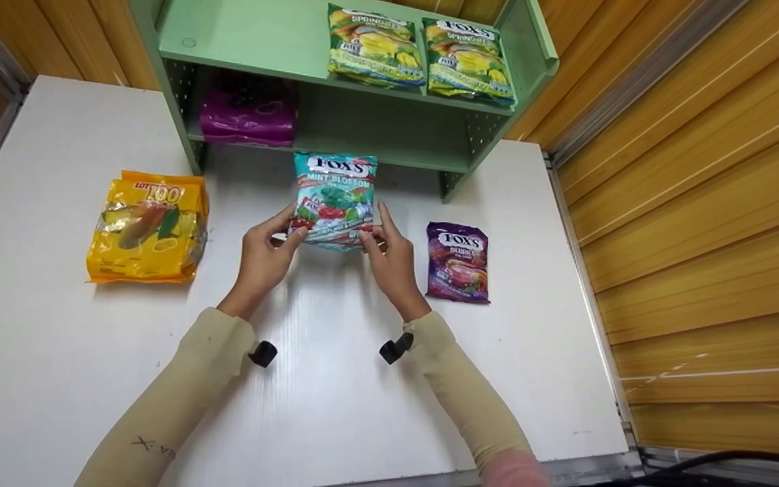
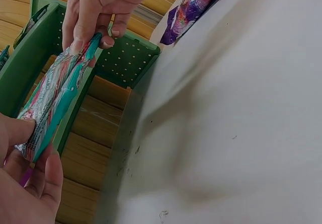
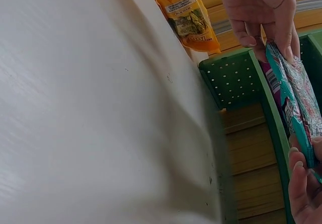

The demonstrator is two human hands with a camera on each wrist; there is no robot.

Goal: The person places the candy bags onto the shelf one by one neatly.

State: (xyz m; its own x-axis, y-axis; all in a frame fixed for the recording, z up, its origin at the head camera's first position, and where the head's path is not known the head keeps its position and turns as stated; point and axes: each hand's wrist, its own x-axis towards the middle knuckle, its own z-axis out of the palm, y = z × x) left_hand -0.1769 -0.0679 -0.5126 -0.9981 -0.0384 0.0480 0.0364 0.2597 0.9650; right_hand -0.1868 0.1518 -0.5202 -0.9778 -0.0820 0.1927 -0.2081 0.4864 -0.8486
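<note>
A teal Fox's Mint Blossom candy bag [image 1: 334, 199] is held off the white table, in front of the green shelf [image 1: 241, 40]. My left hand [image 1: 264, 253] pinches its lower left corner, thumb on the printed face and fingers behind. At the lower right corner my right hand [image 1: 389, 260] pinches it the same way. Both wrist views show the candy bag [image 2: 55, 95] from its bottom edge, raised above the tabletop between the two hands. Nearest to the right hand lies a purple Fox's Berries bag [image 1: 458, 264].
Two green-yellow Fox's bags [image 1: 376, 47] lie side by side on the upper shelf. A magenta bag [image 1: 247, 122] occupies the lower shelf's left end. On the table's left is a yellow Lot 100 bag [image 1: 149, 230]. Wood-slat walls [image 1: 700, 270] border the table.
</note>
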